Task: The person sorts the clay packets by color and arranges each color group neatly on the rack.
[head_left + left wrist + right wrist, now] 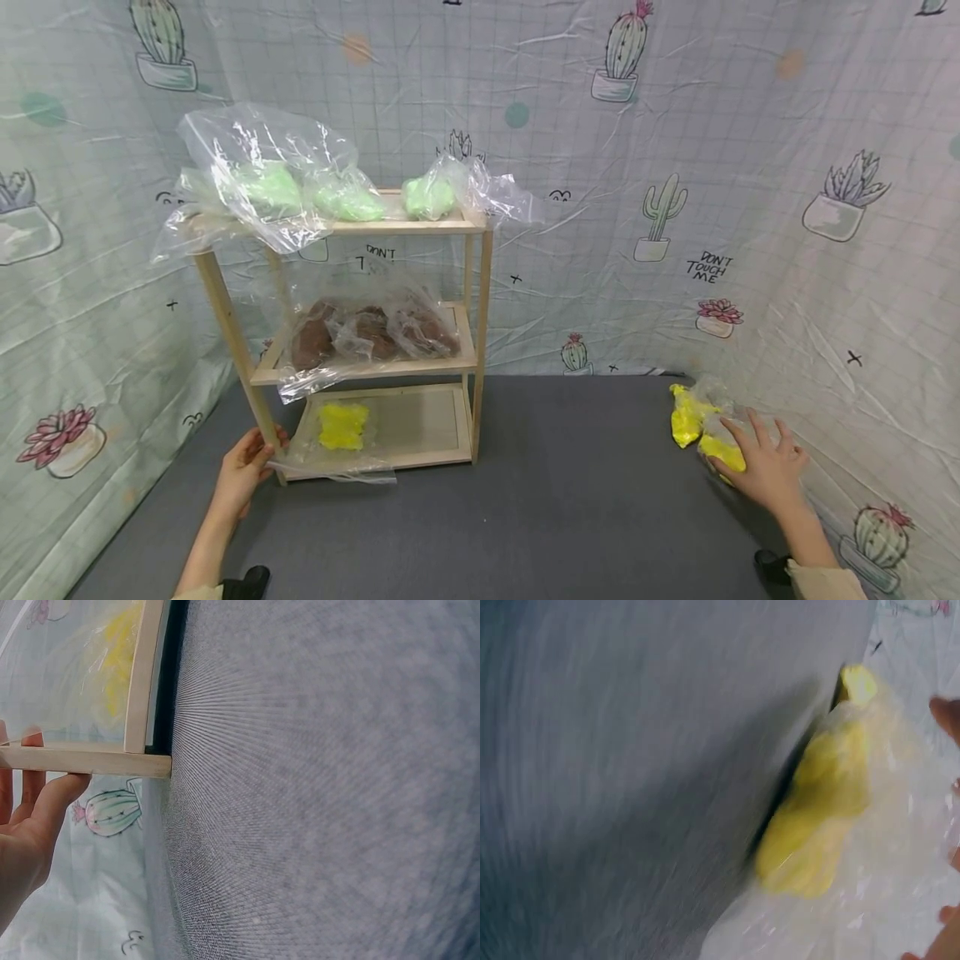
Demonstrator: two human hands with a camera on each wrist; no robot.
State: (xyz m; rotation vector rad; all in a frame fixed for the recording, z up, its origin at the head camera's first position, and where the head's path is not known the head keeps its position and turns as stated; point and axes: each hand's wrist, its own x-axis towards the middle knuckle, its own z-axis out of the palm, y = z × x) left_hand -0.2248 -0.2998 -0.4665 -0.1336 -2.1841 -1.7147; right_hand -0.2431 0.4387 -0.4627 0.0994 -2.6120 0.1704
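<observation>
My left hand [243, 468] holds the front left leg of a three-tier wooden shelf [480, 333] near its base. In the left wrist view the thumb lies along one side of that leg [82, 760], with fingers behind it. Over at the right, my right hand [772, 467] reaches with spread fingers over a clear bag of yellow stuff [722, 452]. The right wrist view has the yellow lump [817, 810] on the table, its loose plastic beside the fingertips [946, 716]. A second yellow bag [686, 415] lies just behind.
On the top tier sit bags of pale green lumps [427, 197]; bagged brown lumps [371, 332] fill the middle one. A yellow bag [343, 427] lies on the bottom tier, its plastic hanging over the front edge. Patterned cloth [847, 317] walls the dark table [555, 500].
</observation>
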